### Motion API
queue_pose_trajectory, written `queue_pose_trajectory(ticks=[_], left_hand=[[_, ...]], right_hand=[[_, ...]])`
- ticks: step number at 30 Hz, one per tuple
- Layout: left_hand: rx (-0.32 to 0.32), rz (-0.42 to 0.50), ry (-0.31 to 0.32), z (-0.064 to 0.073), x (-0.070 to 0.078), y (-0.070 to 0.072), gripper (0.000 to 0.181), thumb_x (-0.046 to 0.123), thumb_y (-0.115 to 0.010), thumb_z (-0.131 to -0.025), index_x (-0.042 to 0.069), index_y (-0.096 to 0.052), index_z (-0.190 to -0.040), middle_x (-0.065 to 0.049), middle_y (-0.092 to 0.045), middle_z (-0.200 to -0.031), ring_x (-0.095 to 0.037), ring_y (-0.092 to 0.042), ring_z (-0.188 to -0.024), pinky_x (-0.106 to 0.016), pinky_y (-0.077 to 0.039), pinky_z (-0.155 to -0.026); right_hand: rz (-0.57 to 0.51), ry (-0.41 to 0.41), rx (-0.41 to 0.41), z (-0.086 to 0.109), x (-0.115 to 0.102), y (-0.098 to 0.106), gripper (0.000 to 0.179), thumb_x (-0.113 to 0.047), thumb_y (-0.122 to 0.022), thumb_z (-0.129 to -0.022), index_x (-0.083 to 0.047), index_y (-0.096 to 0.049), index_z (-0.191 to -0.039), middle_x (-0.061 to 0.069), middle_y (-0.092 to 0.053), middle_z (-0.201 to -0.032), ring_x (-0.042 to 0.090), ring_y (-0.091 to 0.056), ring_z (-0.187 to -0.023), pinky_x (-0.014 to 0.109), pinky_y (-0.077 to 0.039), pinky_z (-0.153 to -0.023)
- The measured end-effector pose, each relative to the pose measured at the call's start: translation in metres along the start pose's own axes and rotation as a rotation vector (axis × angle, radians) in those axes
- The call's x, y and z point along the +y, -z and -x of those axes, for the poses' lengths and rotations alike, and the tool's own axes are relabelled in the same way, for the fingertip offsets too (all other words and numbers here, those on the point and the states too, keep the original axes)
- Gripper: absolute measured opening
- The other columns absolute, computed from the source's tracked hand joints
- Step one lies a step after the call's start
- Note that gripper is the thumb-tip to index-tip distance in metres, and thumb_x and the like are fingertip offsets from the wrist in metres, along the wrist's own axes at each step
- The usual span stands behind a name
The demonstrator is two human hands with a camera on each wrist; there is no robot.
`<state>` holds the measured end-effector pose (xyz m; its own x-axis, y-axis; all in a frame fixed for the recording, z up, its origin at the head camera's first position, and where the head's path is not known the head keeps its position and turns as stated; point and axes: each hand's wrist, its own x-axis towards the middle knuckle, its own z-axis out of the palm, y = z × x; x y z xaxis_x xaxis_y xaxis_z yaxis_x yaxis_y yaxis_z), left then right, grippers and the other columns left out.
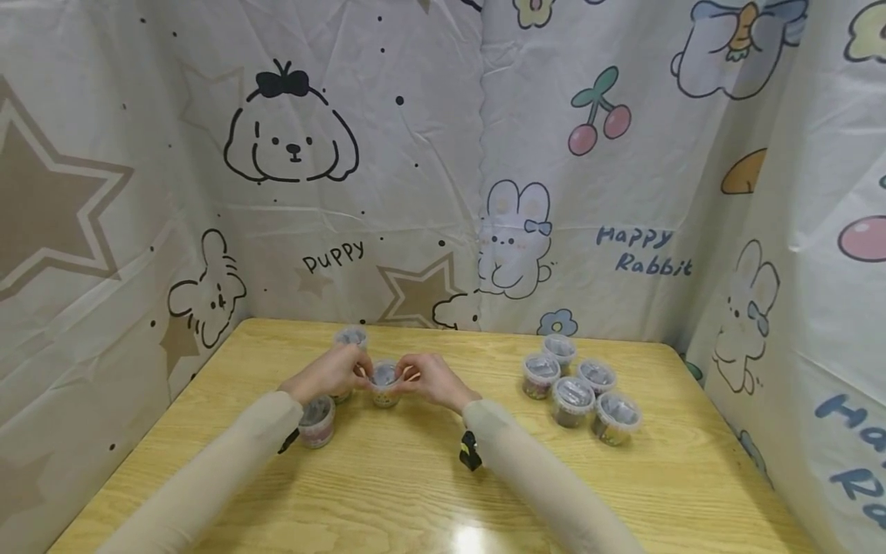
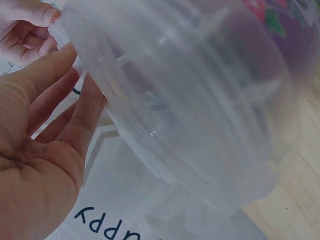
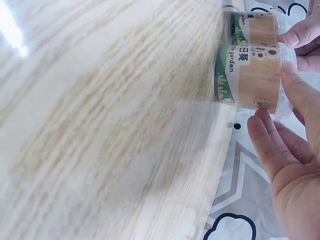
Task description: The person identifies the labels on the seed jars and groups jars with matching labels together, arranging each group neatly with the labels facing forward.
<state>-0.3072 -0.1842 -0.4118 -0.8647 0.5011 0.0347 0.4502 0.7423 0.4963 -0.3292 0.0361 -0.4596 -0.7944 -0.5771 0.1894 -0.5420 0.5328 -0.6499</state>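
Observation:
Between my two hands a small clear lidded plastic tub (image 1: 384, 398) stands upright on the table. Its tan and green label (image 3: 255, 75), printed with "garden", faces the right wrist camera. My left hand (image 1: 337, 372) pinches the lid's rim from the left with thumb and fingers. On the opposite side my right hand (image 1: 434, 379) grips the rim, thumb at the lid edge and fingers beneath. A tub with a purple flowered label (image 2: 300, 45) looms close to the left wrist camera, hiding part of the work there. Another tub (image 3: 257, 27) shows behind the held one.
Nearest the left forearm stands one tub (image 1: 317, 422); another tub (image 1: 351, 336) is behind the left hand. Several lidded tubs (image 1: 573, 402) cluster at the right of the wooden table (image 1: 415, 492). Printed cloth (image 1: 422, 154) walls in the back and sides.

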Motion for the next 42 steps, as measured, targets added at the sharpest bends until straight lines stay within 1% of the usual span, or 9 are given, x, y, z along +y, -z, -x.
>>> queue_pose_trajectory(ticks=[5, 8, 12, 16, 20, 23, 29, 33, 42], left_hand=[[0.004, -0.023, 0.012, 0.0, 0.002, -0.001, 0.006, 0.009, -0.078, -0.083, 0.007, -0.074, -0.088, -0.006, -0.07, -0.095, -0.02, -0.068, -0.086, -0.033, -0.058, -0.072], [0.005, -0.033, 0.029, 0.001, 0.003, 0.0, 0.011, 0.011, -0.079, -0.082, 0.007, -0.072, -0.09, -0.006, -0.07, -0.096, -0.021, -0.068, -0.087, -0.035, -0.057, -0.073], [0.01, -0.025, 0.069, 0.0, 0.005, 0.002, 0.018, 0.012, -0.08, -0.081, 0.006, -0.073, -0.097, -0.006, -0.069, -0.099, -0.02, -0.067, -0.088, -0.035, -0.057, -0.075], [0.022, -0.026, 0.05, -0.001, 0.009, 0.006, 0.017, 0.008, -0.078, -0.082, 0.005, -0.073, -0.098, -0.005, -0.068, -0.098, -0.02, -0.065, -0.089, -0.036, -0.056, -0.077], [0.048, -0.064, -0.029, -0.003, 0.014, 0.008, 0.013, 0.008, -0.077, -0.084, 0.005, -0.074, -0.096, -0.004, -0.07, -0.093, -0.022, -0.064, -0.086, -0.036, -0.055, -0.075], [0.07, -0.085, -0.062, -0.005, 0.018, 0.008, 0.008, 0.011, -0.076, -0.085, 0.008, -0.075, -0.092, 0.0, -0.071, -0.088, -0.016, -0.064, -0.08, -0.033, -0.055, -0.073], [0.065, -0.038, -0.057, -0.008, 0.026, 0.006, 0.003, 0.013, -0.073, -0.088, 0.01, -0.074, -0.086, 0.005, -0.069, -0.081, -0.007, -0.06, -0.07, -0.027, -0.052, -0.064], [0.061, -0.014, -0.06, -0.012, 0.031, 0.001, 0.005, 0.013, -0.073, -0.088, 0.012, -0.073, -0.084, 0.005, -0.068, -0.078, -0.007, -0.059, -0.067, -0.026, -0.05, -0.061], [0.095, -0.057, -0.102, -0.028, 0.048, -0.012, 0.011, 0.018, -0.074, -0.088, 0.015, -0.071, -0.078, 0.006, -0.068, -0.073, -0.005, -0.056, -0.062, -0.023, -0.048, -0.057]], right_hand=[[-0.019, 0.017, 0.009, 0.002, 0.003, -0.002, 0.017, -0.027, -0.078, -0.085, -0.016, -0.067, -0.094, 0.001, -0.072, -0.106, 0.015, -0.07, -0.096, 0.021, -0.054, -0.079], [-0.029, 0.046, 0.012, 0.005, 0.004, -0.003, 0.017, -0.026, -0.075, -0.088, -0.014, -0.069, -0.098, 0.004, -0.069, -0.116, 0.018, -0.069, -0.1, 0.022, -0.055, -0.082], [-0.055, 0.044, 0.015, 0.009, 0.005, 0.0, 0.021, -0.024, -0.073, -0.09, -0.011, -0.07, -0.105, 0.011, -0.062, -0.131, 0.02, -0.068, -0.105, 0.024, -0.055, -0.084], [-0.064, 0.02, 0.055, 0.012, 0.005, 0.005, 0.023, -0.023, -0.07, -0.092, -0.01, -0.07, -0.111, 0.007, -0.067, -0.125, 0.018, -0.068, -0.102, 0.023, -0.055, -0.083], [-0.047, 0.034, 0.115, 0.016, 0.005, 0.009, 0.018, -0.02, -0.067, -0.094, -0.01, -0.071, -0.108, 0.002, -0.071, -0.11, 0.015, -0.067, -0.095, 0.021, -0.055, -0.079], [-0.058, 0.042, 0.162, 0.02, 0.004, 0.012, 0.016, -0.018, -0.067, -0.095, -0.009, -0.072, -0.106, 0.003, -0.072, -0.107, 0.015, -0.067, -0.093, 0.022, -0.056, -0.077], [-0.093, 0.028, 0.253, 0.027, 0.006, 0.015, 0.01, -0.014, -0.065, -0.095, -0.013, -0.073, -0.102, 0.002, -0.074, -0.101, 0.014, -0.068, -0.092, 0.023, -0.056, -0.078], [-0.063, 0.004, 0.255, 0.032, 0.009, 0.019, 0.009, -0.015, -0.065, -0.095, -0.014, -0.072, -0.101, 0.0, -0.074, -0.1, 0.011, -0.068, -0.089, 0.024, -0.056, -0.078], [0.052, -0.067, 0.276, 0.05, 0.023, 0.038, 0.008, -0.019, -0.065, -0.095, -0.019, -0.073, -0.098, -0.005, -0.073, -0.095, 0.009, -0.066, -0.085, 0.028, -0.055, -0.076]])
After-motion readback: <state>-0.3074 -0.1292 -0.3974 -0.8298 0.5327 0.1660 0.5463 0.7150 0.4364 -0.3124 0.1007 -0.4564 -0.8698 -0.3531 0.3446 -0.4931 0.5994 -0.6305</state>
